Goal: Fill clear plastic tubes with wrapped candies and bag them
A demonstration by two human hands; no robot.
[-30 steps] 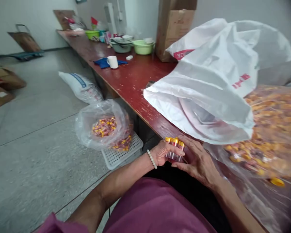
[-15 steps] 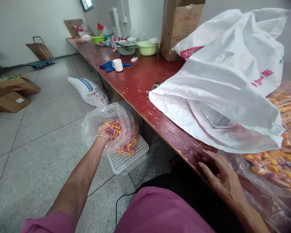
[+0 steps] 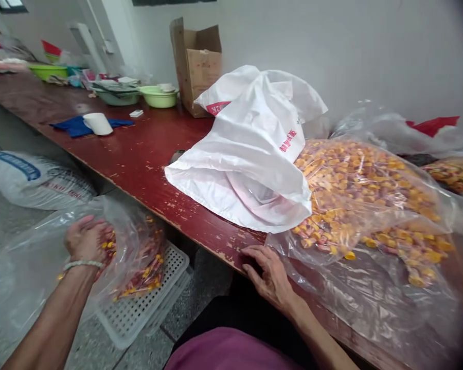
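Observation:
My left hand [image 3: 85, 239], with a beaded bracelet at the wrist, is inside the mouth of a clear plastic bag [image 3: 31, 267]. Its fingers look loosely spread beside small pink-and-yellow pieces [image 3: 148, 267]; part of them is hidden. This bag stands on a white perforated plastic crate [image 3: 129, 321] on the floor. My right hand [image 3: 268, 275] rests at the edge of the red table [image 3: 146, 190], fingers apart and slightly bent, holding nothing. Close to it lies a large clear bag [image 3: 316, 272] spilling over with many similar yellow-capped pieces [image 3: 355, 180].
A white woven sack [image 3: 250, 149] lies on the table beside the large bag. Farther back are a cardboard box [image 3: 202, 72], a green basin [image 3: 160, 98], a white mug [image 3: 98, 124] and a blue cloth [image 3: 73, 125]. A filled sack [image 3: 34, 180] lies on the floor.
My view has swung right, showing more of the large bag on the table. My left hand has lifted a little from the pieces in the floor bag. My right hand stays at the table edge.

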